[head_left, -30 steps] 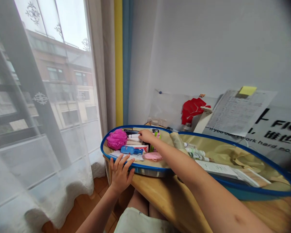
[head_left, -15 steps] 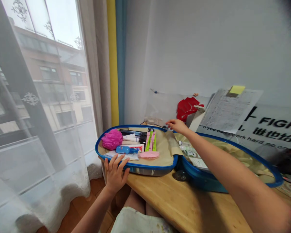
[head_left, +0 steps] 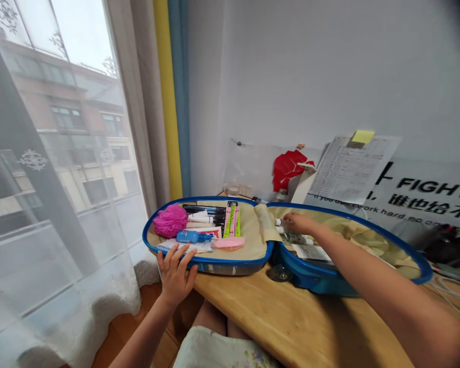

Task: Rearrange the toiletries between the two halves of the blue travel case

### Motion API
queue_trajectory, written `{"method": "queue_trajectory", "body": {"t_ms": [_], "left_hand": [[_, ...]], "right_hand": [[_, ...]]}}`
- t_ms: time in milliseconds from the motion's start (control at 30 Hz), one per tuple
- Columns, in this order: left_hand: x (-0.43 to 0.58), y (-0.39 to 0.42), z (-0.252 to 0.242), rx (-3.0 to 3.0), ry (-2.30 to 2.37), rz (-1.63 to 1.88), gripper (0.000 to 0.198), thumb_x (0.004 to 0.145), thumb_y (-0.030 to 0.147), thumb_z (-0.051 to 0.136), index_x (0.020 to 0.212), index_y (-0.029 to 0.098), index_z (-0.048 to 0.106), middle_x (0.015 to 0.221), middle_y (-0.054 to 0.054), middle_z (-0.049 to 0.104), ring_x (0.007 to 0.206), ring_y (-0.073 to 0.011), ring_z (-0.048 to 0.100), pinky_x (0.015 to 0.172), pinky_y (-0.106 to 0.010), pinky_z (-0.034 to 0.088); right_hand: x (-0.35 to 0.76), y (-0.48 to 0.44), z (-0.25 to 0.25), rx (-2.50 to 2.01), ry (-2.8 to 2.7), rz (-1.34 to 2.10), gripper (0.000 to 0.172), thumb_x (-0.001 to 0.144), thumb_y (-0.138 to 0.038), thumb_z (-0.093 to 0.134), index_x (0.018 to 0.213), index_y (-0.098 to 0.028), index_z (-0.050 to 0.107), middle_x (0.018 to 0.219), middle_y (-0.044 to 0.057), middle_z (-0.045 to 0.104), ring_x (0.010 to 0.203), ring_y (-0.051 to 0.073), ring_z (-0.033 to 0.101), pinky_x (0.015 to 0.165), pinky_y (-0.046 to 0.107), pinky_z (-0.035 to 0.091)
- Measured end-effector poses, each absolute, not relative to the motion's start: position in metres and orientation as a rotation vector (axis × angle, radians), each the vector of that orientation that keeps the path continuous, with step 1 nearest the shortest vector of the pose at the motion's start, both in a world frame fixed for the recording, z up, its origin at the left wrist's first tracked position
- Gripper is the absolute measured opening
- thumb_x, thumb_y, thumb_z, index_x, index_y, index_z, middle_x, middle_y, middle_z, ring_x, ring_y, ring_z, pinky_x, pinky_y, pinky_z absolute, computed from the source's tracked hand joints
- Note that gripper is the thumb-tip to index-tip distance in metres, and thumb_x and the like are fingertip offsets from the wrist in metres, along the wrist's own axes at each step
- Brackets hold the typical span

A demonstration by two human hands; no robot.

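An open blue-rimmed suitcase (head_left: 235,266) lies across the wooden table. On the near rim of its left half, my left hand (head_left: 176,275) rests with fingers spread, holding nothing. Just beyond those fingertips are a clear packet (head_left: 191,246), a blue bottle (head_left: 189,236) and a pink oval item (head_left: 230,242). My right hand (head_left: 299,224) reaches down into the right half, at a small white-capped container (head_left: 279,222). Its fingers are partly hidden, so a grip cannot be made out. A clear bottle with a green-marked label (head_left: 296,238) and a white box (head_left: 312,252) lie nearby.
The left half also holds a magenta bath puff (head_left: 170,221), pink-and-green sticks (head_left: 232,221) and several dark pens (head_left: 207,209). Behind the suitcase are a clipped paper sheet (head_left: 352,168) and a red shape (head_left: 289,168). Cables (head_left: 454,291) lie at right; sheer curtains (head_left: 61,245) hang left.
My right hand has moved from above the suitcase's back edge down into the right half, beside the white-capped container. My left hand stays on the rim. The view has shifted slightly right.
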State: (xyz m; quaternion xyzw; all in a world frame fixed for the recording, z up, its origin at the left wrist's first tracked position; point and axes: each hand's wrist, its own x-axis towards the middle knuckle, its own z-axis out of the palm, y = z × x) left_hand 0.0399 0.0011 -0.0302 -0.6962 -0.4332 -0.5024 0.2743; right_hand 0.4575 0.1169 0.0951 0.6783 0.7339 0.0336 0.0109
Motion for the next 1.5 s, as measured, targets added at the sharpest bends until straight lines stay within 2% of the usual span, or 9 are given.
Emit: {"method": "queue_trajectory", "body": {"t_ms": [200, 333, 433, 633, 767, 867, 1033, 1233, 1500], "left_hand": [[0.041, 0.0, -0.028, -1.872, -1.193, -1.357, 0.033, 0.087, 0.026, 0.048, 0.118, 0.023, 0.057, 0.116, -0.009, 0.061, 0.126, -0.0258, 0.041, 0.113, -0.052, 0.008], [0.043, -0.001, -0.026, -1.875, -1.182, -1.374, 0.03, 0.087, 0.026, 0.049, 0.115, 0.023, 0.059, 0.115, -0.009, 0.061, 0.126, -0.0253, 0.041, 0.114, -0.05, 0.009], [0.044, -0.003, -0.025, -1.874, -1.197, -1.407, 0.029, 0.087, 0.025, 0.048, 0.113, 0.023, 0.06, 0.115, -0.009, 0.062, 0.126, -0.0249, 0.042, 0.114, -0.05, 0.009], [0.046, -0.004, -0.025, -1.87, -1.25, -1.421, 0.03, 0.087, 0.028, 0.046, 0.114, 0.024, 0.061, 0.115, -0.008, 0.062, 0.124, -0.0252, 0.044, 0.113, -0.051, 0.01], [0.046, -0.003, -0.025, -1.863, -1.244, -1.431, 0.03, 0.088, 0.029, 0.045, 0.112, 0.024, 0.062, 0.113, -0.008, 0.063, 0.123, -0.0248, 0.045, 0.113, -0.05, 0.01], [0.047, -0.003, -0.025, -1.852, -1.236, -1.433, 0.029, 0.088, 0.029, 0.044, 0.109, 0.024, 0.063, 0.113, -0.008, 0.063, 0.121, -0.0244, 0.046, 0.113, -0.049, 0.01], [0.047, -0.003, -0.024, -1.86, -1.229, -1.442, 0.027, 0.088, 0.029, 0.045, 0.107, 0.023, 0.064, 0.113, -0.008, 0.063, 0.121, -0.024, 0.046, 0.113, -0.049, 0.01], [0.047, -0.003, -0.024, -1.864, -1.2, -1.475, 0.026, 0.088, 0.027, 0.046, 0.107, 0.023, 0.063, 0.113, -0.008, 0.063, 0.122, -0.0235, 0.045, 0.114, -0.048, 0.009], [0.048, -0.003, -0.022, -1.856, -1.187, -1.478, 0.027, 0.088, 0.028, 0.045, 0.107, 0.022, 0.063, 0.113, -0.007, 0.063, 0.122, -0.0233, 0.045, 0.114, -0.048, 0.01]], "right_hand": [[0.451, 0.117, 0.1, 2.201, 2.244, 0.214, 0.029, 0.066, -0.016, 0.062, 0.094, -0.014, 0.067, 0.102, 0.014, 0.066, 0.087, 0.021, 0.065, 0.076, 0.027, 0.046], [0.445, 0.111, 0.124, 2.391, 2.2, 0.333, 0.038, 0.077, -0.026, 0.052, 0.109, -0.008, 0.062, 0.11, 0.021, 0.062, 0.094, 0.027, 0.063, 0.076, 0.032, 0.046], [0.425, 0.108, 0.144, 2.439, 2.271, 0.334, 0.043, 0.083, -0.035, 0.044, 0.116, -0.011, 0.059, 0.11, 0.017, 0.064, 0.098, 0.025, 0.061, 0.077, 0.031, 0.045], [0.341, 0.109, 0.153, 2.177, 2.577, 0.073, 0.038, 0.076, -0.035, 0.058, 0.111, -0.021, 0.064, 0.111, 0.006, 0.066, 0.094, 0.018, 0.062, 0.08, 0.024, 0.044], [0.288, 0.114, 0.141, 2.091, 2.57, -0.172, 0.023, 0.069, -0.034, 0.066, 0.087, -0.02, 0.069, 0.089, 0.004, 0.071, 0.086, 0.019, 0.064, 0.072, 0.023, 0.045], [0.261, 0.121, 0.13, 2.136, 2.461, -0.403, 0.023, 0.072, -0.039, 0.064, 0.071, -0.016, 0.066, 0.07, 0.006, 0.069, 0.066, 0.018, 0.065, 0.06, 0.023, 0.047], [0.233, 0.132, 0.115, 2.229, 2.333, -0.677, 0.027, 0.08, -0.039, 0.056, 0.076, -0.013, 0.062, 0.067, 0.008, 0.069, 0.051, 0.014, 0.063, 0.05, 0.023, 0.049], [0.215, 0.138, 0.105, 2.235, 2.272, -0.648, 0.025, 0.077, -0.036, 0.057, 0.074, -0.012, 0.063, 0.067, 0.008, 0.07, 0.056, 0.015, 0.065, 0.051, 0.023, 0.051], [0.212, 0.133, 0.114, 2.225, 2.261, -0.36, 0.037, 0.079, -0.047, 0.051, 0.078, -0.014, 0.068, 0.071, 0.011, 0.07, 0.081, 0.023, 0.069, 0.071, 0.029, 0.052]]}}
